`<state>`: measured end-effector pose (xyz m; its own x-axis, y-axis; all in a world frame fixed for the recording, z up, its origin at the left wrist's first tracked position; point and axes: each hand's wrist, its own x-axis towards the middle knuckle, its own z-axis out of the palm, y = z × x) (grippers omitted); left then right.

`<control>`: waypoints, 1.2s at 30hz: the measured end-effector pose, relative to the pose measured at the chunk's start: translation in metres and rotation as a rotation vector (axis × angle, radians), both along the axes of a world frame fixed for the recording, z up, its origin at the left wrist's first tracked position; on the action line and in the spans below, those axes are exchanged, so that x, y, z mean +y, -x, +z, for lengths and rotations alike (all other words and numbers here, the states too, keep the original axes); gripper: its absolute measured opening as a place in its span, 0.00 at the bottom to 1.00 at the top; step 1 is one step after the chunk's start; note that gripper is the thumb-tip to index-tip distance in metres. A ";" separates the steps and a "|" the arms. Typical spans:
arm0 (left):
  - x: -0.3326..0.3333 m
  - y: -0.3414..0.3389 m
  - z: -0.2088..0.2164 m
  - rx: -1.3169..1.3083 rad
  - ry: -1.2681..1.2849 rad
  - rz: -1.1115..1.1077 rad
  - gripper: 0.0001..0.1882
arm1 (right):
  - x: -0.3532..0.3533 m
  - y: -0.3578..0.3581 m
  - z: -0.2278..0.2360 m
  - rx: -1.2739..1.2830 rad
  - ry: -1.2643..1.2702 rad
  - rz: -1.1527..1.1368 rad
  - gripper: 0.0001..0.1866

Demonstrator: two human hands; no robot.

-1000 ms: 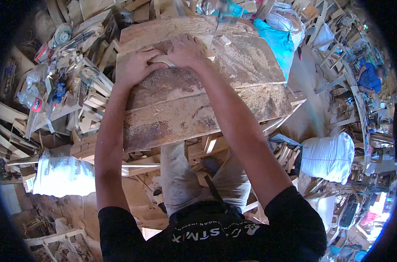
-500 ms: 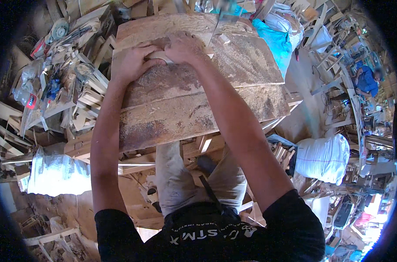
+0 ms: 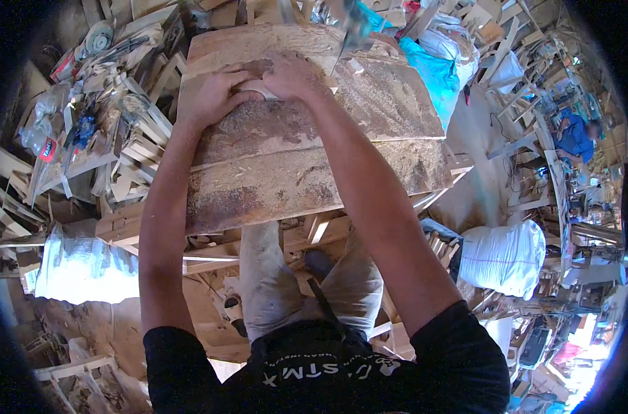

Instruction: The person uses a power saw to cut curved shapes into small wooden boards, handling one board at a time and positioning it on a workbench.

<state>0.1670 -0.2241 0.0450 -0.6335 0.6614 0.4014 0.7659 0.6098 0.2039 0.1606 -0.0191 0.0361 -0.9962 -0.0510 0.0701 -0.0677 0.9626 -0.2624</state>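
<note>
A pale piece of wood (image 3: pixel 258 88) lies on a sawdust-covered wooden work table (image 3: pixel 258 179). My left hand (image 3: pixel 220 95) grips its left end, with fingers and thumb bent around it. Over the middle of the piece, my right hand (image 3: pixel 291 76) is closed, its fingers curled down toward the tabletop. Much of the wood is hidden beneath both hands; a small pale end shows just right of my right wrist. Close by on the right, a thin upright saw blade (image 3: pixel 338 61) meets the table, below a blurred grey-green machine part (image 3: pixel 356 29).
A small offcut (image 3: pixel 356 65) lies right of the blade. Wood scraps (image 3: pixel 138 124) and a plastic bottle (image 3: pixel 41 141) crowd the left. Blue sheeting (image 3: pixel 431 65) hangs at the table's far right; a white sack (image 3: pixel 504 257) stands nearer. A person in blue (image 3: pixel 576 138) is far right.
The view has shifted slightly, and more of the blurred machine part above the blade shows. Both hands keep their hold on the wood, with hardly any visible movement.
</note>
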 end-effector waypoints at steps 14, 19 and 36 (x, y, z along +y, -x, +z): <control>0.005 0.004 0.001 0.011 0.031 -0.004 0.26 | 0.014 0.021 -0.016 0.054 0.093 -0.016 0.44; 0.001 0.008 -0.006 0.000 0.024 0.008 0.27 | 0.005 0.009 -0.006 0.082 0.051 0.009 0.36; 0.010 -0.009 0.013 -0.087 -0.052 0.010 0.25 | 0.010 0.028 -0.024 0.158 0.159 -0.012 0.37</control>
